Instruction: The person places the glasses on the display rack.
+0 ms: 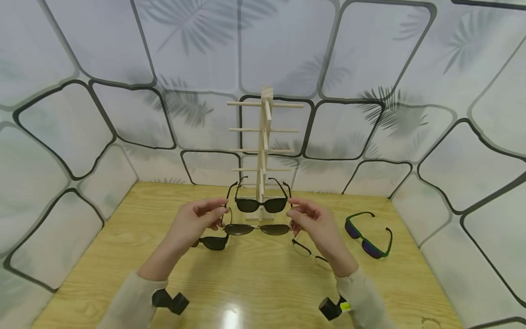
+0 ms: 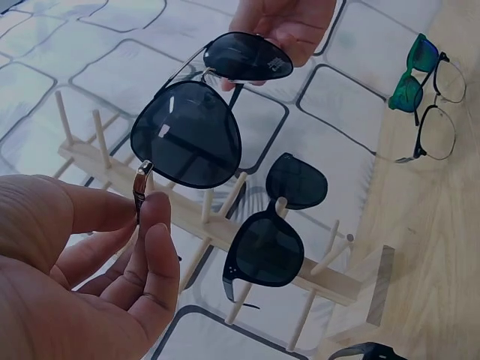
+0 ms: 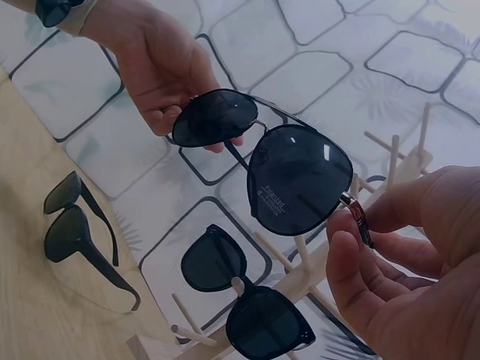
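Both hands hold a pair of aviator sunglasses (image 1: 256,229) with dark lenses and a thin metal frame, one hand at each temple. My left hand (image 1: 200,220) pinches the left temple between thumb and fingers; my right hand (image 1: 314,222) pinches the right one. In the right wrist view, small print shows on a lens of the aviator sunglasses (image 3: 300,180). Just beyond them, black sunglasses (image 1: 274,205) hang low on a wooden display rack (image 1: 264,137), lenses facing me. The rack's upper pegs carry nothing.
On the wooden table (image 1: 246,278), other black sunglasses (image 1: 214,243) lie under my left hand. Thin-rimmed eyeglasses (image 1: 302,248) lie partly behind my right hand. Farther right are green-framed sunglasses (image 1: 371,249). A patterned backdrop (image 1: 197,119) encloses the back and sides.
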The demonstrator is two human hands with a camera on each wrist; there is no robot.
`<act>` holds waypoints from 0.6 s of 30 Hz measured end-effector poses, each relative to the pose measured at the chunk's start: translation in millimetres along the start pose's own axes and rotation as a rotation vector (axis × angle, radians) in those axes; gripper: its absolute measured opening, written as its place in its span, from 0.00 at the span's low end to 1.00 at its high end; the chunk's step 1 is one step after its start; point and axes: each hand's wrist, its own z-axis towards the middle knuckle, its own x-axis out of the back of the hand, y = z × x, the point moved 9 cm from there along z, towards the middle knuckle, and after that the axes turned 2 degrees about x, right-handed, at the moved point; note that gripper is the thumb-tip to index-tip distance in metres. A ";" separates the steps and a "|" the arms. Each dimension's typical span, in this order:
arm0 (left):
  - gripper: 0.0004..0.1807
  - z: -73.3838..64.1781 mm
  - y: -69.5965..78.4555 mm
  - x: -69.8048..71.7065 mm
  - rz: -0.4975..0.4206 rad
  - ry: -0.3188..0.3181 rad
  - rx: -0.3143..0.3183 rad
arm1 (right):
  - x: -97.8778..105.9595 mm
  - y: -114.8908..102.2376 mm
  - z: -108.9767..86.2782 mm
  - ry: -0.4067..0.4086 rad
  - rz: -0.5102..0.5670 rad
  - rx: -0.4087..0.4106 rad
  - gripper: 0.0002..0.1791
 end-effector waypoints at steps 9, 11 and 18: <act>0.19 17.0 8.8 1.1 0.000 0.031 0.006 | 4.0 2.7 18.2 0.066 0.011 -0.031 0.21; 0.18 21.1 10.6 1.0 0.012 0.041 0.000 | 4.6 2.8 22.0 0.080 0.019 -0.029 0.20; 0.18 33.6 17.1 2.5 0.004 0.079 -0.026 | 8.0 1.2 34.9 0.114 0.021 -0.024 0.17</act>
